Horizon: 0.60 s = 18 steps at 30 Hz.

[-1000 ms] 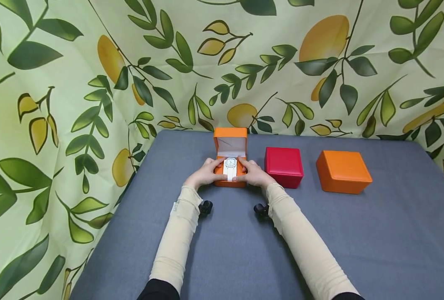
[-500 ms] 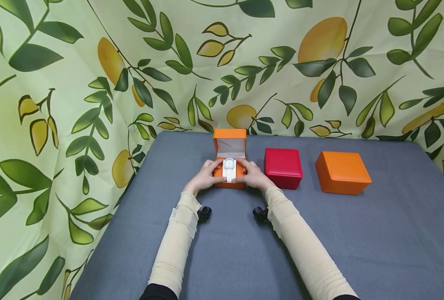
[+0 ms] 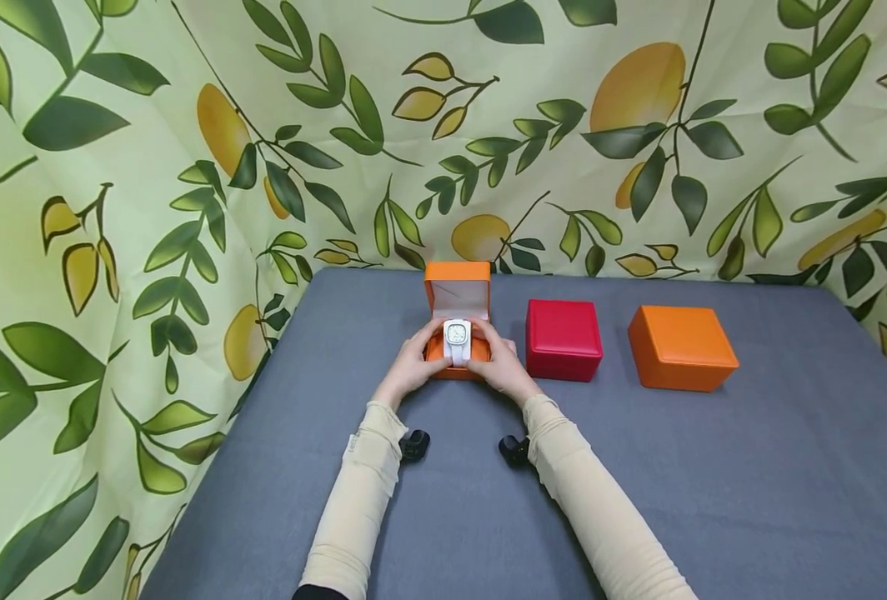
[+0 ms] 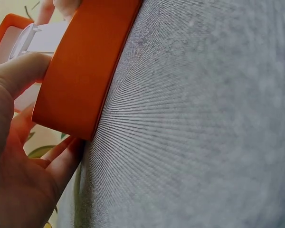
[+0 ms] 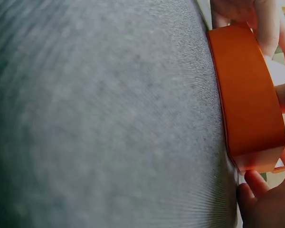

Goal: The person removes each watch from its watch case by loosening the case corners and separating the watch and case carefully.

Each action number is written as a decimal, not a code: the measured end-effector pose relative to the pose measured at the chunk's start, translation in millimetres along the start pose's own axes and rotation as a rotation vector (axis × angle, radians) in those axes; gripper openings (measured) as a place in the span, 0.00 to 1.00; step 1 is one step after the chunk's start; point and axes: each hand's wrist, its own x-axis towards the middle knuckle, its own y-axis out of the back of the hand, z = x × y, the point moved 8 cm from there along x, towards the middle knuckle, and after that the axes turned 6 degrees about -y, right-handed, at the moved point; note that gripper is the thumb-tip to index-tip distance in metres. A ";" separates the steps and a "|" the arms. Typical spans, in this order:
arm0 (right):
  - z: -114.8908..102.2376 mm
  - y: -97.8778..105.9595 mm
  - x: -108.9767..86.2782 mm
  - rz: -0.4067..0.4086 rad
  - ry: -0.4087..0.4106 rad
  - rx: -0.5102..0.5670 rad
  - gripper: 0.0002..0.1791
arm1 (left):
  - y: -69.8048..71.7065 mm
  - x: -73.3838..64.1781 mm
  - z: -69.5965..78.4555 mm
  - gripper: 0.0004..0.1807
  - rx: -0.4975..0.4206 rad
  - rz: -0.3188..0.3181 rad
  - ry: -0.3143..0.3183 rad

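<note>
A white wristwatch (image 3: 457,334) with a squarish face sits at the mouth of an open orange watch box (image 3: 458,373), its lid (image 3: 458,272) raised behind. My left hand (image 3: 409,365) pinches the watch from the left, thumb low on the strap and index finger near the face. From the other side my right hand (image 3: 507,367) holds it in the same way. The left wrist view has the white strap (image 4: 50,37) above the box's orange wall (image 4: 80,71), beside the left thumb. Whatever lies under the watch is hidden.
A closed red box (image 3: 563,333) stands just right of the open one. Farther right is a closed orange box (image 3: 684,342). All rest on a grey cloth-covered table (image 3: 458,517). Leaf-patterned fabric (image 3: 383,108) hangs behind and along the left.
The watch has come up a little between both hands, and its face tilts more toward me. The fingers have closed in around it. The boxes keep their places.
</note>
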 end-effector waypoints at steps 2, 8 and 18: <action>1.0 0.7 0.3 0.019 0.011 0.008 0.38 | -0.2 1.5 2.1 0.36 0.012 0.008 -0.005; 13.1 1.7 0.2 0.060 -0.010 0.073 0.39 | -3.7 3.6 5.3 0.38 0.004 0.024 0.059; 14.6 -4.3 2.6 0.014 -0.063 0.218 0.40 | -2.1 -4.8 -1.7 0.37 -0.145 0.060 0.172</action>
